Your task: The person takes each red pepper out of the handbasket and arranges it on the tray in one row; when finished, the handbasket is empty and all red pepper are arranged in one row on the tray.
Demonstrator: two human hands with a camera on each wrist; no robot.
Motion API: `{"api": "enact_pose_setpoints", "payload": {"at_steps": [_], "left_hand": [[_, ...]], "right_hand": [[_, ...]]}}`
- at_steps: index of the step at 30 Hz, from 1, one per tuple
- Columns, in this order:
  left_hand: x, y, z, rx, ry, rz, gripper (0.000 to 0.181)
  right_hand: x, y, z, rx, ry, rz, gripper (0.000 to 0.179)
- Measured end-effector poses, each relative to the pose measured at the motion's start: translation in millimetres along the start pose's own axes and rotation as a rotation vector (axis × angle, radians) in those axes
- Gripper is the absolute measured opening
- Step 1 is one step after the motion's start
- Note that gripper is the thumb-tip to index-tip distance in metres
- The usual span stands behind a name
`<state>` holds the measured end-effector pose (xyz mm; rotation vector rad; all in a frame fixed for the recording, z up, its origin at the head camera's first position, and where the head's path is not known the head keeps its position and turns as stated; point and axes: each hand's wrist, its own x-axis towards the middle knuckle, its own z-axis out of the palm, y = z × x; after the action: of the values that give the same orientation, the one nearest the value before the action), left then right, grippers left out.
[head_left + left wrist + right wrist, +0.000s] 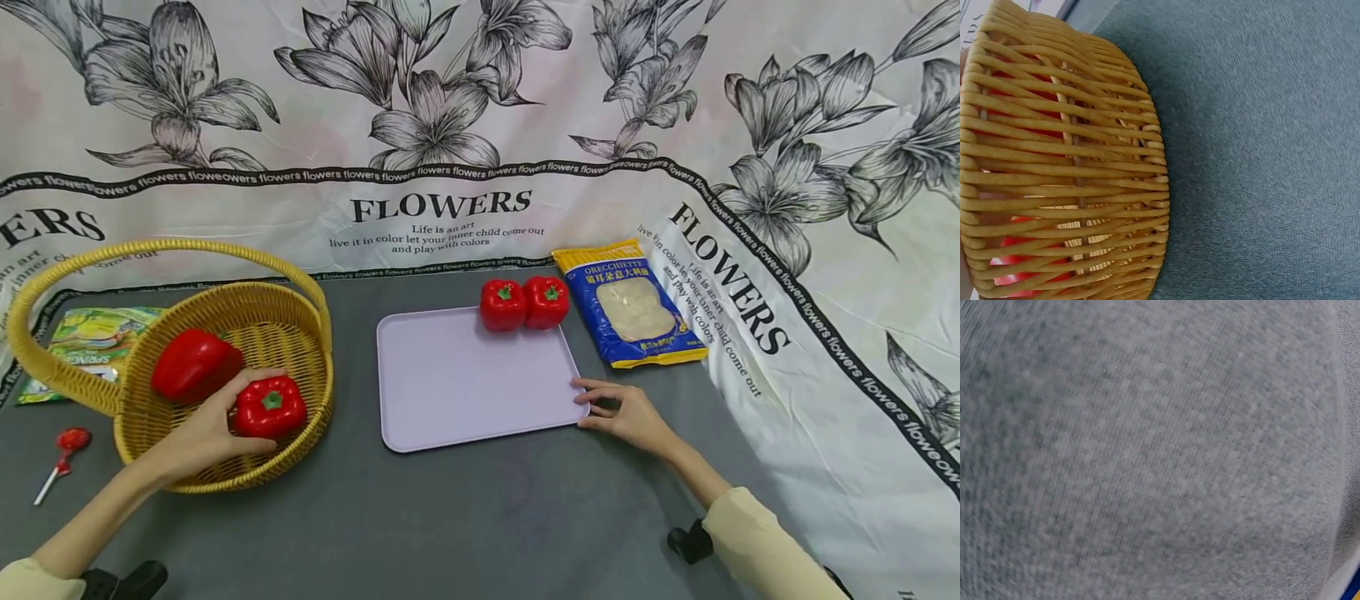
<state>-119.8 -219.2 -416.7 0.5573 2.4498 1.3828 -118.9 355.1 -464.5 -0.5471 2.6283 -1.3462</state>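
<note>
In the head view my left hand [213, 429] reaches into a yellow wicker basket [330, 367] and grips a red bell pepper [272, 407], thumb in front and fingers behind. Another red bell pepper [197, 365] lies at the basket's left side. The left wrist view shows the woven basket wall [1066, 156] close up, with red showing through its gaps. My right hand [626, 412] holds the pale lilac tray [472, 379] by its front right corner, fingertips over the rim. Two red bell peppers [523, 303] sit side by side at the tray's back right corner.
A blue and yellow orecchiette bag [633, 304] lies right of the tray. Left of the basket are a red lollipop [63, 462] and a green and yellow packet [101, 342], partly behind the basket. The basket's tall handle [172, 244] arches up at the back. Grey cloth fills the right wrist view.
</note>
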Motion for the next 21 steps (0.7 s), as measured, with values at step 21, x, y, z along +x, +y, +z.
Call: {"api": "enact_pose_setpoints", "payload": {"at_steps": [21], "left_hand": [[7.8,2.4,6.3,-0.102,0.026,-0.071,0.073]], "right_hand": [[-0.9,0.0,0.7,0.031,-0.005,0.028,0.029]]}}
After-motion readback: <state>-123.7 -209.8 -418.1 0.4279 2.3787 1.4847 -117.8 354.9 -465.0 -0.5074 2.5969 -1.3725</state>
